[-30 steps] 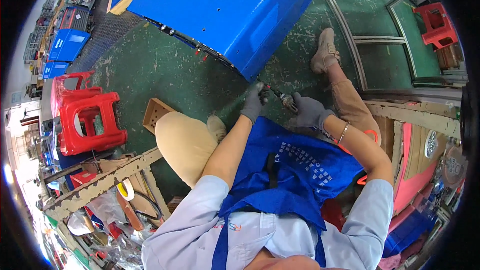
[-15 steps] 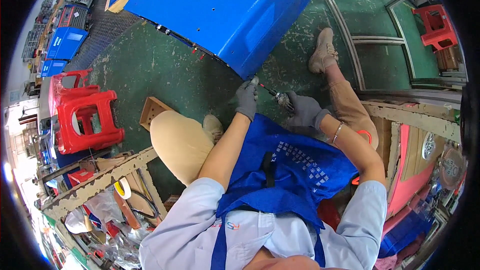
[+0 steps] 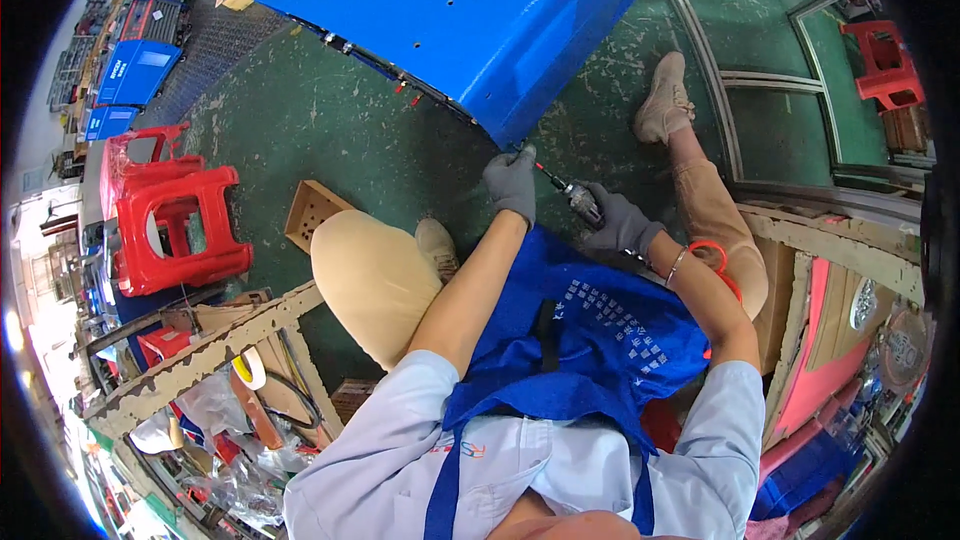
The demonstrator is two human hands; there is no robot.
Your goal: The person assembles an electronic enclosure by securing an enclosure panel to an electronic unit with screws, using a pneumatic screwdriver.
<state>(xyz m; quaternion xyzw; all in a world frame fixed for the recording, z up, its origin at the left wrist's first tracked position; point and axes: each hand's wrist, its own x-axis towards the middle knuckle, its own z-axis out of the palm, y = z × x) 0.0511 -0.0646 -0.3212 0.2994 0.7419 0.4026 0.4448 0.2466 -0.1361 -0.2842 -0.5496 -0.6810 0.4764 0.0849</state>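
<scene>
A large blue metal housing [image 3: 420, 15] stands in front of me, its near lower corner pointing my way. At that corner is my left hand [image 3: 511, 186], in a grey glove, its fingers closed in a pinch; what they hold, if anything, is too small to make out. To the right, my gloved right hand [image 3: 625, 225] is closed around a dark power screwdriver [image 3: 583, 205]. The tool's thin shaft, with a red part near its tip, points up and left toward the left hand, apart from the housing. A red hose [image 3: 718, 258] loops beside my right wrist.
Red plastic stools [image 3: 180, 230] stand at the left, another stool [image 3: 884, 65] at the far right. A small open wooden box [image 3: 312, 212] lies beside my left knee. Worn benches [image 3: 200, 360] flank me on both sides. A metal frame [image 3: 770, 81] rises at the right.
The whole view has shifted slightly, so the housing and hands appear a little farther right. More of the screwdriver's body shows in front of my right hand. My left hand stays at the corner.
</scene>
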